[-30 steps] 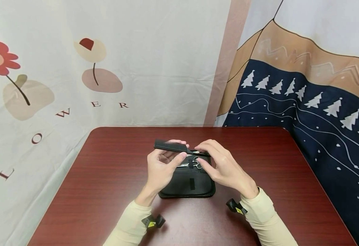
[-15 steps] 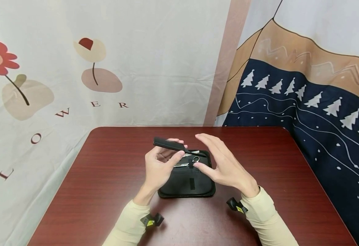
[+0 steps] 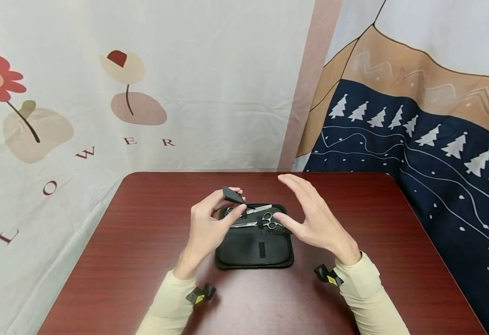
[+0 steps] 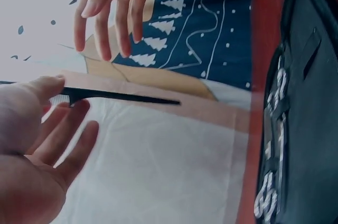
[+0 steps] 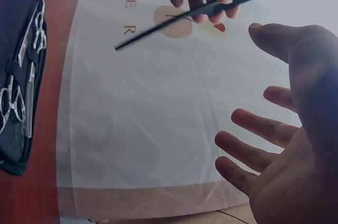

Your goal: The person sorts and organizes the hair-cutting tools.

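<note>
My left hand (image 3: 208,225) pinches a black rat-tail comb (image 3: 233,195) between thumb and fingers, raised over the case. In the left wrist view the comb's thin tail (image 4: 127,96) points away from the fingers, and a few fine teeth show beside the thumb. My right hand (image 3: 317,221) is held up to the right of the comb, fingers spread and holding nothing. Below lies an open black zip case (image 3: 248,251) with two pairs of scissors strapped in: one pair (image 3: 269,222) has its finger rings to the right, the other pair (image 3: 259,210) sits behind it.
The case rests on a reddish-brown table (image 3: 152,242) near its middle. A pale printed curtain (image 3: 211,93) and a navy one with white trees (image 3: 361,139) hang behind the table. Each sleeve carries a small black wrist camera (image 3: 200,294).
The right hand has come away from the comb's tail and moved right, its fingers spreading. The left hand has drifted slightly left and turned the comb, uncovering more of the scissors.
</note>
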### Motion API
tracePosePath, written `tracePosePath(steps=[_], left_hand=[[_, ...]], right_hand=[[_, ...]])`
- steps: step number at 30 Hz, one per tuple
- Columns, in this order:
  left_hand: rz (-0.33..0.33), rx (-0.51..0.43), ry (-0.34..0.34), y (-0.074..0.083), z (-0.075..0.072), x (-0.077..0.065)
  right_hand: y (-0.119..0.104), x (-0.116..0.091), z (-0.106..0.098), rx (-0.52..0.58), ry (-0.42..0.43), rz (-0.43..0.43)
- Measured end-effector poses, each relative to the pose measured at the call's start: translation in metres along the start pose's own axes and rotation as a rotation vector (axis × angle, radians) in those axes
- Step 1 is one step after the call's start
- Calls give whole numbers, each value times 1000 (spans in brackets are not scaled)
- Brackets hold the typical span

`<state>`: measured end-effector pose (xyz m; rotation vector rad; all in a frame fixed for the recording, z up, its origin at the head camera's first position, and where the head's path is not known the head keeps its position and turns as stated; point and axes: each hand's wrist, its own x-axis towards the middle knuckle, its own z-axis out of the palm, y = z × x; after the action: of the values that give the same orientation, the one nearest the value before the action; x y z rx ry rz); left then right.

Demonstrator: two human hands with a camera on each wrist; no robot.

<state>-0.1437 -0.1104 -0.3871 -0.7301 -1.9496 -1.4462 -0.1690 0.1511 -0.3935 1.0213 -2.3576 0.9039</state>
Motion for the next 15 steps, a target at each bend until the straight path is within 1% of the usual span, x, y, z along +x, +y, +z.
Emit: tracePosePath(steps=[3,6,10,15], left_hand=[[66,108,-36,-8,-4,-1],[92,197,-94,-17,-8,-4],[84,316,-190,-25,-15,-8],[74,515,-284,-24,-23,-10]], right_hand=[[1,0,-1,-10,3,2],[1,0,-3,-12,6,9],[2,-1,-4,-9,6,17],[4,-1,-4,-22,12,5]])
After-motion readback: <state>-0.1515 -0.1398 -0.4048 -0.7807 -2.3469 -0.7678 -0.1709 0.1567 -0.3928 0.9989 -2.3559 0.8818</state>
